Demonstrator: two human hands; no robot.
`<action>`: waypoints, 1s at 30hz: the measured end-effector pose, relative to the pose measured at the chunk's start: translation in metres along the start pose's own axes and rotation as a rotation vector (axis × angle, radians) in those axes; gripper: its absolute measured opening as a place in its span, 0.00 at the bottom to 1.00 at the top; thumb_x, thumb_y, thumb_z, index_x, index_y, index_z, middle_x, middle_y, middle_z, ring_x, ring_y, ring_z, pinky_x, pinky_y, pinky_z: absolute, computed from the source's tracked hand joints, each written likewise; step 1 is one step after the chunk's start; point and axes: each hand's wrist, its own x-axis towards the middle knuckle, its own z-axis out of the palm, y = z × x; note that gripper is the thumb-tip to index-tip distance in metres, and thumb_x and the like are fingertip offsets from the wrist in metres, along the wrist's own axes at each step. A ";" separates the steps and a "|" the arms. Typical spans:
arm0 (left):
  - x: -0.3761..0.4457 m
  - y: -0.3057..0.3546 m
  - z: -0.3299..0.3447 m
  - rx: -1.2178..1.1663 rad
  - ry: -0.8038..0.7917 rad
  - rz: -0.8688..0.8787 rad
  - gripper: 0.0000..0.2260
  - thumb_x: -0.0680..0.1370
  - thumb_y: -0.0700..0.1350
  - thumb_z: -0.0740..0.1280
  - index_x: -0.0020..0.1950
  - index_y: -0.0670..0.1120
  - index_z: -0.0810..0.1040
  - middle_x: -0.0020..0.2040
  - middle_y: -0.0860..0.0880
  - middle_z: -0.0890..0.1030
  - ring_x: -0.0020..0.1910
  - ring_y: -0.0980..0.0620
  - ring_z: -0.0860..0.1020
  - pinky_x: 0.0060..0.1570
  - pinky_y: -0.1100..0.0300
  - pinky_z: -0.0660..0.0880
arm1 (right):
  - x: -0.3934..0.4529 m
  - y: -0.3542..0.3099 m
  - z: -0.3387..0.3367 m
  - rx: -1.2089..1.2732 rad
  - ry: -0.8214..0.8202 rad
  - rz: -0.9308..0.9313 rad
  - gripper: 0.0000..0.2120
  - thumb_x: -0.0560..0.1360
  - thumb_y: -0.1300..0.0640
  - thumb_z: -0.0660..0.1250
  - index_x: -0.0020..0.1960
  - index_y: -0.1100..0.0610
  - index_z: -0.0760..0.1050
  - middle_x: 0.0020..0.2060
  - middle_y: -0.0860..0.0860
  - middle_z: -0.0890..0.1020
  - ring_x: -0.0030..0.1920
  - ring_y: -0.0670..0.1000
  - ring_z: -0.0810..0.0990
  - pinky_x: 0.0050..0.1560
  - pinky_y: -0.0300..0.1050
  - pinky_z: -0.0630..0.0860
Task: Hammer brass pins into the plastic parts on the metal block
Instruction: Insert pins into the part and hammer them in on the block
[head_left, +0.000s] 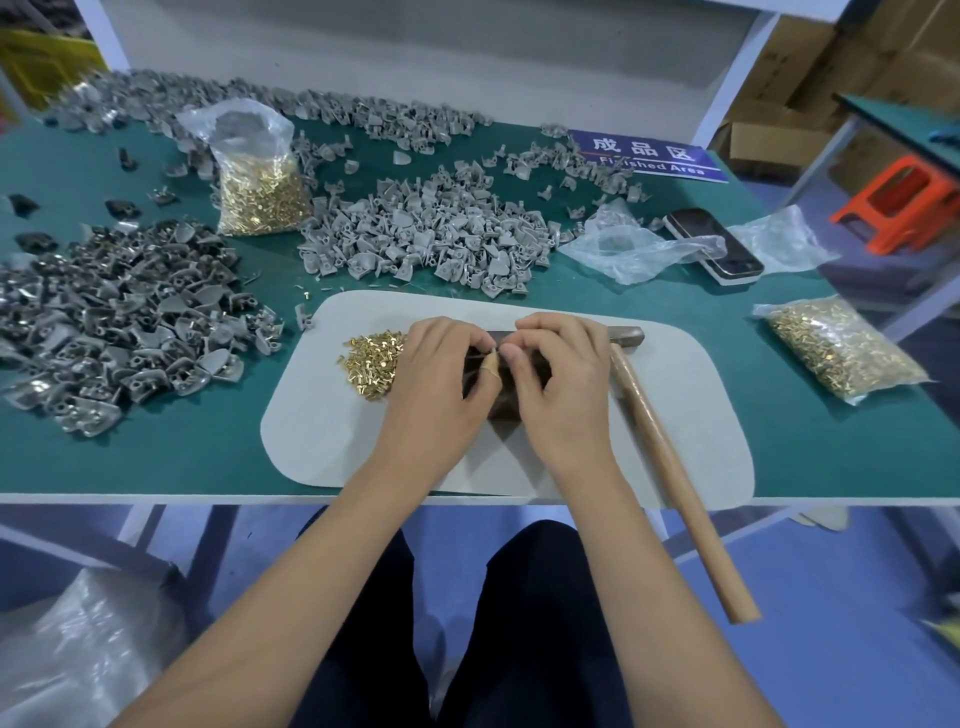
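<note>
both hands, left (436, 374) and right (558, 374), meet fingertip to fingertip over the dark block (506, 408) on the bench mat (675, 441), apparently pinching something small, while loose pins (370, 361) and the hammer (670, 462) lie alongside for easy reach.

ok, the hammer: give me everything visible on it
The hammer lies flat and unheld, on the right side of the pale grey mat. Its head looks like dull grey metal and points away from the person, beside the right hand; whether they touch cannot be told. The handle looks like light, smooth wood. It runs back toward the person and to the right, crosses the near edge of the green table and overhangs it. Neither hand holds it.
</note>
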 end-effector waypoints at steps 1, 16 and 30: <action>0.000 0.000 0.000 -0.005 -0.005 -0.009 0.03 0.79 0.41 0.67 0.52 0.45 0.78 0.50 0.52 0.78 0.56 0.52 0.70 0.58 0.57 0.69 | 0.000 0.000 0.000 -0.001 -0.012 0.006 0.03 0.78 0.58 0.72 0.48 0.55 0.85 0.51 0.48 0.82 0.57 0.55 0.74 0.62 0.52 0.71; 0.000 -0.001 -0.006 -0.167 0.006 -0.102 0.03 0.79 0.41 0.71 0.51 0.46 0.82 0.50 0.54 0.79 0.58 0.53 0.72 0.61 0.66 0.66 | -0.001 0.005 -0.002 0.132 -0.072 0.039 0.05 0.77 0.59 0.73 0.50 0.51 0.87 0.47 0.43 0.83 0.55 0.50 0.76 0.58 0.58 0.73; 0.001 -0.003 -0.006 -0.134 0.024 -0.094 0.03 0.78 0.43 0.71 0.51 0.47 0.84 0.49 0.54 0.81 0.58 0.52 0.73 0.60 0.63 0.67 | 0.001 0.007 -0.001 0.214 -0.038 0.061 0.02 0.77 0.55 0.74 0.47 0.49 0.85 0.44 0.41 0.83 0.51 0.47 0.80 0.54 0.44 0.75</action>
